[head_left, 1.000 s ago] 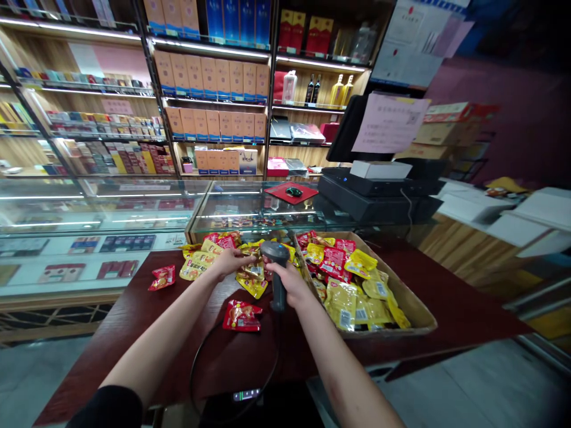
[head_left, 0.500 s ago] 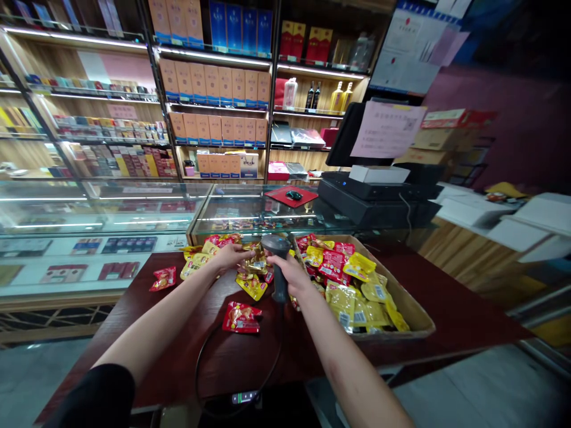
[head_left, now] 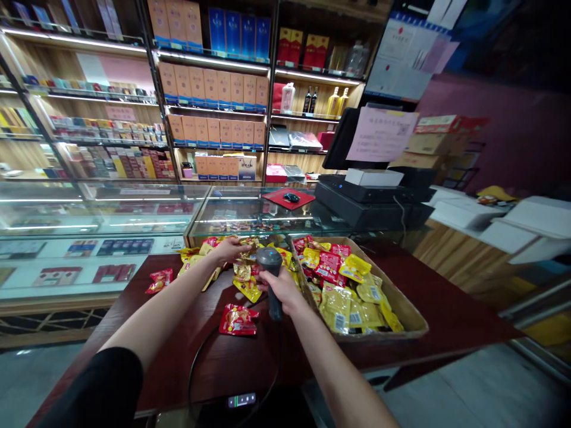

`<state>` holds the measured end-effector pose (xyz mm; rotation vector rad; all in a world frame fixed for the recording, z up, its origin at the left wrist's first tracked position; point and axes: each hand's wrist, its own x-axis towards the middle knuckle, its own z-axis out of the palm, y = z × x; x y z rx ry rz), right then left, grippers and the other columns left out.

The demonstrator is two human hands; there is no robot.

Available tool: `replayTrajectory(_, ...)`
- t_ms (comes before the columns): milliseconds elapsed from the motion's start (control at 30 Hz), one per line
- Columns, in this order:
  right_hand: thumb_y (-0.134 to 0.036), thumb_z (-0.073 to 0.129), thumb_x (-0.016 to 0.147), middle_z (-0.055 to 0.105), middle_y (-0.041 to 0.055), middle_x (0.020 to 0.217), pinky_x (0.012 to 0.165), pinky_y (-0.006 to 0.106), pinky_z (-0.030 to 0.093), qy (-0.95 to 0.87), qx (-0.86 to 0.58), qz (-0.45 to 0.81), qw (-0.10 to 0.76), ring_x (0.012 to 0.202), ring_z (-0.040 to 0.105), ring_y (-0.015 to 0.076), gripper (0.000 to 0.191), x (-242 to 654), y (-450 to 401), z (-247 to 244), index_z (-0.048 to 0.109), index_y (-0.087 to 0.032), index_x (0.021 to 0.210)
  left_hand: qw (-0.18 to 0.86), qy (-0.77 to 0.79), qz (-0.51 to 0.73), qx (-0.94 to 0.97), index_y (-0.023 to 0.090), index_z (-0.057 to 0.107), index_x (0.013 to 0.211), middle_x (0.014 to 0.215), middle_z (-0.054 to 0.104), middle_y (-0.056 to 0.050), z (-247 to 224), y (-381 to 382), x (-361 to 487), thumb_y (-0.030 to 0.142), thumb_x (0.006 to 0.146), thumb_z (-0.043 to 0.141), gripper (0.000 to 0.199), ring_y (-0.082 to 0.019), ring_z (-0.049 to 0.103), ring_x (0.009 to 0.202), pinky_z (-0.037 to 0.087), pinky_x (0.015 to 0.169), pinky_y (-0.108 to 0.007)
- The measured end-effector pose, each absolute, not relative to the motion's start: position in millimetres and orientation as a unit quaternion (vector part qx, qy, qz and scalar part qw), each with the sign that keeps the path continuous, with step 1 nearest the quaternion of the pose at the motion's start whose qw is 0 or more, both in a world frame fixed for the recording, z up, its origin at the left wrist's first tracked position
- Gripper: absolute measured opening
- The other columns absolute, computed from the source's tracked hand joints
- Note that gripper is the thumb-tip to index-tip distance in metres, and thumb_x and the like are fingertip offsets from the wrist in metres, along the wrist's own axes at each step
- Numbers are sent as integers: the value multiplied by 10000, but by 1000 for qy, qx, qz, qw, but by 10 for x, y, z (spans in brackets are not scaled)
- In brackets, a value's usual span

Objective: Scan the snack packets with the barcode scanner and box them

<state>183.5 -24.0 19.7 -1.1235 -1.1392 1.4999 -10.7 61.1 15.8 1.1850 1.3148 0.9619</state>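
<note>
My right hand (head_left: 284,289) is wrapped round the handle of a dark handheld barcode scanner (head_left: 270,261), its cable looping down over the table. Over the pile, my left hand (head_left: 229,249) has its fingers on a shiny gold snack packet (head_left: 250,244); the fingertips are partly hidden. Below the hands lie a yellow packet (head_left: 248,289) and, closer to me, a red packet (head_left: 238,320). Several gold packets (head_left: 191,263) are heaped left of my left hand. Another red packet (head_left: 159,280) lies apart at the left.
A shallow cardboard box (head_left: 419,321) of red, yellow and gold packets stands right of the scanner on the dark red table (head_left: 169,356). Behind are a glass display counter (head_left: 200,208), a mouse (head_left: 291,197) on a red mat and a monitor (head_left: 341,139). Stocked shelves line the wall.
My left hand has moved slightly back and away from the scanner, with the gold packet. The scanner in my right hand has come a little lower and left.
</note>
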Motion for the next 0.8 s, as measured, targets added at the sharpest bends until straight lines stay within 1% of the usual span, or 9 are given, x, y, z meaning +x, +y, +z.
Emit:
replayTrajectory(67,-311,716,618,673,28,794,524,270,502,-437,-447,647,437,669,655,183,263,1803,-337,174,612,-178,819,529,551,407,501,151,628,814,675,575,32,211,650,-99,504,439,851,561,-55,471,508,527,560,-259)
replayTrajectory(133,-331,716,625,661,27,783,460,252,485,-426,-448,662,425,613,653,174,286,1779,-413,151,581,-176,824,522,558,405,501,147,612,767,612,548,43,260,668,-77,496,413,860,556,-60,466,503,525,557,-258)
replayTrajectory(233,-344,697,654,627,-3,685,384,210,424,-440,-456,651,418,507,615,140,260,1766,-476,131,555,-177,792,512,571,404,499,152,572,690,525,485,70,308,671,-40,475,382,873,538,-64,454,482,519,542,-260)
replayTrajectory(333,-347,654,708,558,-37,510,337,199,358,-478,-473,621,402,375,514,107,204,1770,-497,140,542,-177,731,510,572,402,502,154,555,661,501,461,81,328,660,-16,456,389,876,518,-55,439,465,502,526,-242)
replayTrajectory(400,-344,618,743,499,-59,419,332,207,345,-499,-478,605,396,319,448,97,185,1772,-502,151,535,-182,715,509,573,402,502,151,559,667,498,464,83,336,652,-7,442,401,877,506,-49,427,456,489,514,-230)
replayTrajectory(467,-343,597,761,474,-67,386,334,209,343,-510,-478,596,395,304,425,97,177,1771,-502,154,533,-185,712,509,576,400,500,150,564,675,491,465,84,338,651,-3,429,405,880,500,-49,419,448,483,505,-228)
replayTrajectory(567,-353,583,769,473,-61,381,340,207,342,-517,-474,595,392,307,429,98,187,1770,-494,136,536,-184,702,510,576,400,499,150,580,690,502,491,77,320,666,-8,415,418,879,484,-53,429,448,484,511,-234)
replayTrajectory(733,-390,580,758,480,-57,392,352,206,350,-523,-472,594,389,313,441,96,231,1778,-466,89,531,-180,674,517,558,409,504,143,633,742,632,613,16,231,720,-32,458,484,842,458,-91,541,534,471,518,-217)
replayTrajectory(800,-396,575,757,478,-57,389,356,204,355,-522,-471,596,388,312,441,93,242,1782,-459,81,532,-176,667,520,551,411,508,141,641,759,657,626,7,199,737,-40,475,496,830,465,-96,553,546,468,514,-214)
